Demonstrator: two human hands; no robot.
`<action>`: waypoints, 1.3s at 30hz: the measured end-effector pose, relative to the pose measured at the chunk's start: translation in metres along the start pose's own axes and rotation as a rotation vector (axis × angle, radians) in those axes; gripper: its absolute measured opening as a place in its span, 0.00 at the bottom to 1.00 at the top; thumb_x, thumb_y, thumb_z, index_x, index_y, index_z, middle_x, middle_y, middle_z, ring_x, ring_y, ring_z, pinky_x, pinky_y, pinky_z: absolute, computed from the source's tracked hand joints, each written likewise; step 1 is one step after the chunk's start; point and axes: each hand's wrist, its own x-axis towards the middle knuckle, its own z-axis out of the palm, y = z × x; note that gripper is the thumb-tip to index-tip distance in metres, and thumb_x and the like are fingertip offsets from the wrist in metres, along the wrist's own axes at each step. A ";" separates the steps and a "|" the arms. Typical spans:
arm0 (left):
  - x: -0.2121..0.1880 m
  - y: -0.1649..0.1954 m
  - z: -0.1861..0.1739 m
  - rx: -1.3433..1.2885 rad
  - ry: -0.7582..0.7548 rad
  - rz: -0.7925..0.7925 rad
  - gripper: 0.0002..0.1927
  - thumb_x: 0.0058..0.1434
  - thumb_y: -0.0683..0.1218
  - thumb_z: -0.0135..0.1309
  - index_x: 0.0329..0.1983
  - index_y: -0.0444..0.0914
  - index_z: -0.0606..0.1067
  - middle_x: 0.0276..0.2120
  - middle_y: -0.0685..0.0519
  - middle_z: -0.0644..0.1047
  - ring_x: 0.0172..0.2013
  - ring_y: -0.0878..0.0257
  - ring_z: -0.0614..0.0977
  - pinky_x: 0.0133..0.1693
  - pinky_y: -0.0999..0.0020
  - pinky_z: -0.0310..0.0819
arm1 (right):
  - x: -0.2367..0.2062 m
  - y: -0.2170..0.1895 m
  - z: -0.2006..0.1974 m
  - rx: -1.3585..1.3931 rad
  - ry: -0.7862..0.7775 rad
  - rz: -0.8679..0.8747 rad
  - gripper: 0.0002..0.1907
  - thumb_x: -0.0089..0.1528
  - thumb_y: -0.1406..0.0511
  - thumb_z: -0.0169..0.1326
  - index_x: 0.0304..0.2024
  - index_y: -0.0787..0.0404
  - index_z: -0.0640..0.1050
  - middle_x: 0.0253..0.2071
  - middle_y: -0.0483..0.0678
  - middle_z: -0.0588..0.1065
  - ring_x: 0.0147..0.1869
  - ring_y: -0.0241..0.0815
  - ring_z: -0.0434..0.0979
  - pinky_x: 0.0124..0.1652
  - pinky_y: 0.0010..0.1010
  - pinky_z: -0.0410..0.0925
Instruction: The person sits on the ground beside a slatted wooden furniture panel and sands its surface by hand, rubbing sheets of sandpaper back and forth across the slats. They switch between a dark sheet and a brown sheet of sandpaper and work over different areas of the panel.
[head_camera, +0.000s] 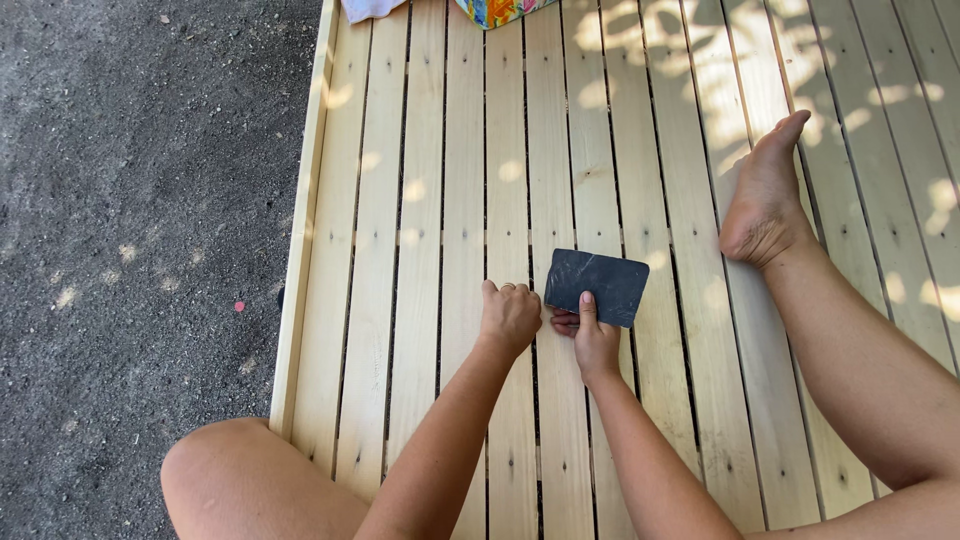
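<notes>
Pale wooden slats make up the deck (440, 150) we sit on, its left edge meeting dark gravel ground (130, 250). Near the middle of the deck, our right hand (592, 335) pinches the near edge of a dark grey rectangular sheet (598, 284), thumb pressed on top and fingers curled beneath it. The sheet tilts slightly and rests on the boards. Our left hand (510, 315) sits just beside it, fingers curled into a loose fist against the wood, touching the sheet's left corner or nearly so. Our bare foot (765, 195) lies toward the right edge. At the far edge we see a corner of a brightly coloured package (497, 10) and a pale cloth (368, 8).
</notes>
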 end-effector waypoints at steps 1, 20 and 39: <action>-0.007 -0.001 0.004 -0.042 0.032 0.011 0.04 0.59 0.45 0.54 0.32 0.45 0.79 0.33 0.56 0.79 0.36 0.60 0.81 0.44 0.52 0.62 | 0.000 0.001 0.000 -0.001 0.005 0.014 0.21 0.72 0.54 0.40 0.47 0.64 0.76 0.38 0.51 0.81 0.36 0.39 0.82 0.36 0.31 0.77; -0.099 -0.188 -0.050 -0.512 0.962 -1.146 0.25 0.56 0.41 0.59 0.57 0.35 0.69 0.51 0.40 0.69 0.41 0.47 0.78 0.40 0.52 0.73 | 0.003 -0.027 0.012 -0.057 0.019 0.066 0.21 0.72 0.55 0.41 0.52 0.64 0.74 0.44 0.51 0.80 0.43 0.39 0.83 0.42 0.33 0.77; -0.021 -0.014 0.007 -0.549 0.355 -0.356 0.27 0.64 0.50 0.45 0.68 0.44 0.68 0.73 0.52 0.59 0.74 0.54 0.54 0.70 0.40 0.35 | 0.000 -0.021 0.039 -0.732 0.054 -0.288 0.13 0.63 0.64 0.54 0.44 0.69 0.80 0.32 0.58 0.81 0.33 0.50 0.83 0.37 0.39 0.74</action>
